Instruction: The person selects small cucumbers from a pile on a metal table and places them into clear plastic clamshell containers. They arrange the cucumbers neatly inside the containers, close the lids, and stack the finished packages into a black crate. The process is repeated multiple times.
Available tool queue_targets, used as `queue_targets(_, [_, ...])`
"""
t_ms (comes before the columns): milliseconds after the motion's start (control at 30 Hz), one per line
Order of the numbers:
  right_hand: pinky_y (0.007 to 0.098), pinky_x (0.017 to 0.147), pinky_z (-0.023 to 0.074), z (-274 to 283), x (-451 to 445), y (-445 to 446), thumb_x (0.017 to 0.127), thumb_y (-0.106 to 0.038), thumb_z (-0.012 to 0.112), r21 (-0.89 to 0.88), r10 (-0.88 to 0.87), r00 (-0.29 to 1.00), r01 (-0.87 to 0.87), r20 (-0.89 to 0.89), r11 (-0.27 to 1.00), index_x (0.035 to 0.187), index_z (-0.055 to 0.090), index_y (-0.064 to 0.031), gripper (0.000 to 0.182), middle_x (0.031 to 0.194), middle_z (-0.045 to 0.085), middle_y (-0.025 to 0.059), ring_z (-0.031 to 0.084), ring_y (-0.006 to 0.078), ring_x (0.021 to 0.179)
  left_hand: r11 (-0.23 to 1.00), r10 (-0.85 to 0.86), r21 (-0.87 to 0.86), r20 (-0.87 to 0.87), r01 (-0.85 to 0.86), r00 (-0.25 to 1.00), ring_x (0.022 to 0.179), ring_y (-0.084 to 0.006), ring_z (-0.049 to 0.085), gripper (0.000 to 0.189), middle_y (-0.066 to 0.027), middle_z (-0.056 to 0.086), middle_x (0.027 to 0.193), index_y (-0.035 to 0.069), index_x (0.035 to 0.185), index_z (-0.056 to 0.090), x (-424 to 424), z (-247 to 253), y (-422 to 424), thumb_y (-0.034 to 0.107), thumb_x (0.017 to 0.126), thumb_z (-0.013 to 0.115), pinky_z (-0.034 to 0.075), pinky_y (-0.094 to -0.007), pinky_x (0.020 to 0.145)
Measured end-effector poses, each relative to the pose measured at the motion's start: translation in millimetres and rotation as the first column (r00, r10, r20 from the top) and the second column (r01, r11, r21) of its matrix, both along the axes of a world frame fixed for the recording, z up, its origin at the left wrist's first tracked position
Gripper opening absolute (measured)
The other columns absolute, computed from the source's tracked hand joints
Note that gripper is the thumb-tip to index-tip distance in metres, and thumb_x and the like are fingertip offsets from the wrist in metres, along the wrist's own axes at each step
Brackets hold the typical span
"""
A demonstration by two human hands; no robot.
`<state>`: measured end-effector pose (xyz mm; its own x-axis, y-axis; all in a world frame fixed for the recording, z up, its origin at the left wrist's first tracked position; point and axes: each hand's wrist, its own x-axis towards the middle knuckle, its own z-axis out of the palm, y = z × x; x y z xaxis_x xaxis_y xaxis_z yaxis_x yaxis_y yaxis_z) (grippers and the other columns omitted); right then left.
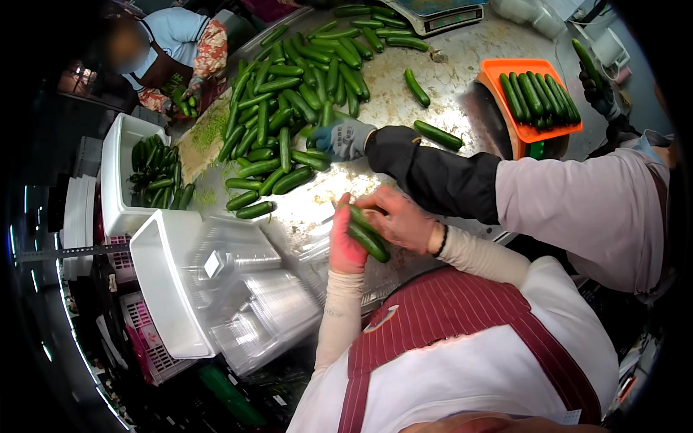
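Observation:
My left hand (347,246) is closed around the side of green cucumbers (368,241); two seem to lie together, partly covered by my fingers. Against their upper end, my right hand (403,219) grips with bent fingers, slightly blurred by motion. Both hands are bare and come out of pale sleeves, above the near edge of the metal table (381,108). Below and left of them are clear plastic trays (314,251). Beyond my hands spreads a large heap of cucumbers (292,97).
A co-worker's gloved hand (344,139) reaches across from the right into the heap. Cucumbers lie on an orange tray (490,67) on a scale at right. Stacked clear containers (265,308), a white foam box (168,292) and a cucumber-filled foam box (115,178) stand left. Another person works far left.

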<state>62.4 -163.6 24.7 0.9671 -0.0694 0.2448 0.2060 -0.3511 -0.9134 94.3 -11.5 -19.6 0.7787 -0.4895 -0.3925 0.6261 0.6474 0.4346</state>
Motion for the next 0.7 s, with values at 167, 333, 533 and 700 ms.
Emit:
queue_targets(167, [0.0393,0.083,0.0491,56,77,68,0.087,-0.01,0.058,0.113,-0.065,0.983,0.046,0.172,0.993,0.118,0.053,0.0003,0.034,0.101,0.06,0.0179,0.06,0.0334,0.091,0.983,-0.014,-0.182,0.009,0.016,1.0,0.128,-0.0275,0.046,0.046,-0.0132,0.046,0.14,0.005,0.141,0.038,3,-36,28,0.029,0.102,0.043,0.037,-0.0404,0.109])
queue_targets(333, [0.0372,0.086,0.0516,-5,212,40,0.092,-0.011,0.051,0.081,-0.469,0.87,0.484,-0.153,0.871,0.116,0.057,0.0061,0.03,0.104,0.065,0.0201,0.064,0.0285,0.095,0.989,0.107,0.117,-0.185,-0.086,0.977,0.111,-0.0279,0.053,0.045,-0.0099,0.05,0.121,0.007,0.135,0.046,2,-15,6,0.028,0.097,0.057,0.045,-0.0475,0.102])
queue_targets(533, [0.0426,0.092,0.0487,-79,250,-59,0.085,-0.044,0.063,-0.455,-0.614,0.526,0.412,-0.588,0.789,0.128,0.051,0.0005,0.063,0.128,0.056,0.0206,0.06,0.0349,0.113,0.994,0.079,0.082,-0.14,-0.068,0.987,0.113,-0.0287,0.052,0.055,-0.0115,0.049,0.12,0.007,0.141,0.038,0,-15,16,0.028,0.095,0.059,0.044,-0.0505,0.104])
queue_targets(700, [0.0439,0.093,0.0491,-68,249,-78,0.08,-0.051,0.066,-0.504,-0.542,0.539,0.234,-0.644,0.832,0.116,0.063,-0.0013,0.062,0.121,0.063,0.0182,0.061,0.0351,0.111,0.994,0.052,0.097,-0.111,-0.041,0.993,0.109,-0.0294,0.054,0.051,-0.0115,0.052,0.115,0.003,0.137,0.04,2,-8,8,0.027,0.096,0.059,0.044,-0.0507,0.103])
